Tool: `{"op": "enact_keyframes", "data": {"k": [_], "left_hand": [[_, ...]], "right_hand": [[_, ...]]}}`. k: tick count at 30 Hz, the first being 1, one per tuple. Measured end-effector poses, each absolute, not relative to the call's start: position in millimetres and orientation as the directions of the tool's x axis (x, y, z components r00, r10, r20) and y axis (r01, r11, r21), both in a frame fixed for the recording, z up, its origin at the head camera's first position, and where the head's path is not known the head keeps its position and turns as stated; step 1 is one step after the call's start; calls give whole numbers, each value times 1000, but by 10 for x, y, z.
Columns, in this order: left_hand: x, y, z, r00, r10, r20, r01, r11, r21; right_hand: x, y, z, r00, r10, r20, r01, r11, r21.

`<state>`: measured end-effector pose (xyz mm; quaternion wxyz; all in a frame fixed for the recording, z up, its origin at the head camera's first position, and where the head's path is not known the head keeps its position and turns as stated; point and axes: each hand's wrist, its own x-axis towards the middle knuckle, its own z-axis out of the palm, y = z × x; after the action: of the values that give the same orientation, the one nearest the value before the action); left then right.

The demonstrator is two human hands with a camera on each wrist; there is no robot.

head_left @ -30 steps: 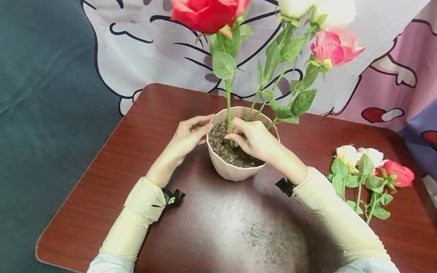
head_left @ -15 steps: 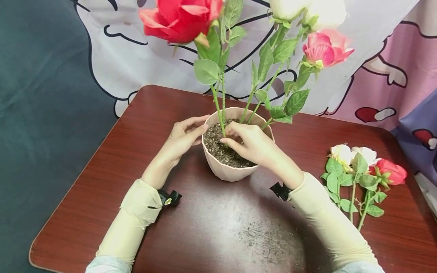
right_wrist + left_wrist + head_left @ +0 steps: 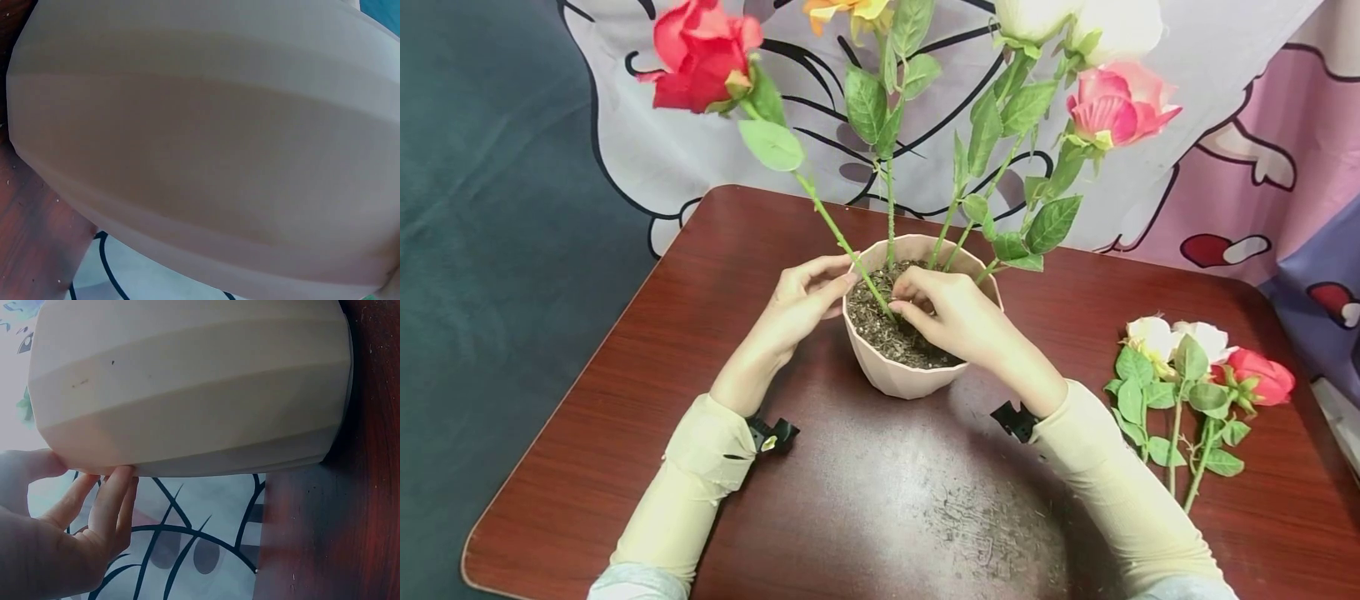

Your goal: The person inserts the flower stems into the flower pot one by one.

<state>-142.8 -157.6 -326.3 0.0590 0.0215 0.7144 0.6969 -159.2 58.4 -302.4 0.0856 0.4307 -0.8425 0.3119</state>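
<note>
A cream faceted flowerpot (image 3: 904, 382) holds dark soil and several standing roses. One red rose (image 3: 700, 58) leans far to the left, its green stem (image 3: 827, 218) rooted in the soil near the pot's middle. My right hand (image 3: 951, 312) is inside the pot beside that stem's base; the thumb and bent fingers have a gap between them and no grip on the stem shows. The left hand (image 3: 801, 304) touches the left rim with thumb and fairly straight fingers; in the left wrist view its fingertips meet the pot's outer wall (image 3: 187, 394). The right wrist view shows mostly pot wall (image 3: 187, 156).
White roses (image 3: 1030, 17), a pink rose (image 3: 1120, 108) and a yellow-orange flower (image 3: 850, 12) stand in the pot. Loose white and red roses (image 3: 1255, 379) lie on the table's (image 3: 587, 467) right side. A cartoon-print cloth (image 3: 715, 150) hangs behind.
The red rose has tipped from nearly upright to a strong lean left, uncovering the yellow-orange flower. My right fingers have loosened from its stem; the left hand stays at the rim.
</note>
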Motion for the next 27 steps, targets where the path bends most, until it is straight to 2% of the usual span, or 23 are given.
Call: {"op": "enact_keyframes", "data": {"k": [5,11,20,27], "left_hand": [[-1428,-1563,-3257,-992,118,-34,-31,27,999],[-1430,-1546,-3247,-990,141,10,13,19,1000],[-1403,-1513,-3199,-980,133,149,176,221,959],[-1388,-1476,-3175,-981,123,151,175,211,962]], "right_hand": [[-1581,586,-3017,-636,-656,406,-762,454,-462],[-1584,584,-3010,-625,-683,378,-775,485,-406],[-1572,574,-3003,-603,-693,396,-797,550,-252],[-1621,549,-3000,-591,-719,366,-805,497,-324]]}}
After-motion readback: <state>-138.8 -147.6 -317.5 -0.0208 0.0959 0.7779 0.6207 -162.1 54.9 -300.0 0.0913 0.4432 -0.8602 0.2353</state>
